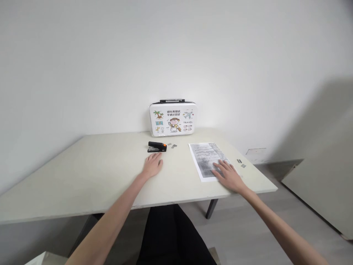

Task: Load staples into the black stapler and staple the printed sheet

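Observation:
My left hand [152, 165] lies flat on the table, fingers stretched out, just in front of a black stapler [157, 147] with an orange part. Whether the fingertips touch the stapler I cannot tell. To the right, my right hand [227, 175] rests with spread fingers on the lower right part of printed sheets of paper [204, 158]. Whether it is one sheet or a stack is not clear. Small grey strips of staples [174, 146] lie to the right of the stapler. More small strips [243, 165] sit to the right of the paper.
A white case [173, 119] with cartoon prints and a black handle stands upright at the back, near the wall. The pale table [82, 173] has its front edge close to my body. At the right is a white panel [325, 176] beyond the table's corner.

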### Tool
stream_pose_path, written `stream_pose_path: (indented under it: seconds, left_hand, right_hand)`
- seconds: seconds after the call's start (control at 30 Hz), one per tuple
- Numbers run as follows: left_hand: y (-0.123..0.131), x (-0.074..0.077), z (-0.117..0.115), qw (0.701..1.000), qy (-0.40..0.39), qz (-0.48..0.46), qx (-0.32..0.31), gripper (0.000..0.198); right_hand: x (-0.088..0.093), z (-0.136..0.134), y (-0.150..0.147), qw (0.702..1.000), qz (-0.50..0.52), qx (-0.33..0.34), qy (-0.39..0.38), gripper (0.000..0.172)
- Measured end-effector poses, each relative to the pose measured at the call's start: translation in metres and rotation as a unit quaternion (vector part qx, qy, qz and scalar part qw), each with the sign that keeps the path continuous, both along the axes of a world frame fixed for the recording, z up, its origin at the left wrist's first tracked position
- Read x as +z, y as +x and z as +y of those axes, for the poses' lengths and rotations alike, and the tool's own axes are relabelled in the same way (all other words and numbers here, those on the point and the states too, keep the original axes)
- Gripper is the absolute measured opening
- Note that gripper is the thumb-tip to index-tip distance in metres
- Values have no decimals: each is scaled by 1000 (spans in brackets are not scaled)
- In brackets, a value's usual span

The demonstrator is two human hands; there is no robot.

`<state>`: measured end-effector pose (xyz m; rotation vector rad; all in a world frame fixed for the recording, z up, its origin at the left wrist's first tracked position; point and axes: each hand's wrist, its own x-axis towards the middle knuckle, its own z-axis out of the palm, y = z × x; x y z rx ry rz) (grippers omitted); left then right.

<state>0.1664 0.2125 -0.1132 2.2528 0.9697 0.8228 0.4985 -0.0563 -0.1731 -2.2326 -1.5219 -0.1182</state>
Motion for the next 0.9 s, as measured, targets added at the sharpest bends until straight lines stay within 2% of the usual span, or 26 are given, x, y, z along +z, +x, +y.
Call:
stream_pose_path:
  seconds: [0.17,0.37,0.5,0.6,0.7,0.77,0.9]
  left_hand:
    - [-13,-2,4,998,20,59,-18,50]
    - [-40,2,-8,990,41,126,-36,71]
    - [-65,6,-16,984,73,153,-64,72]
    - [-90,5,-15,969,122,201,-76,71]
    - [-114,3,-10,957,153,240,-52,67]
    - [-124,0,-7,953,163,252,-24,66]
    - [-128,-4,-5,946,181,267,12,64]
  right_hand:
    - [6,-12,-56,1000,-19,16,16,58]
    - [31,-13,-142,998,-16,61,14,56]
    - [46,-3,-201,996,1,93,4,58]
    - [53,6,-233,991,33,130,-9,62]
    - [57,12,-248,982,78,172,-19,61]
    - [59,15,-248,975,100,198,-10,57]
    - [58,21,-219,962,144,224,61,44]
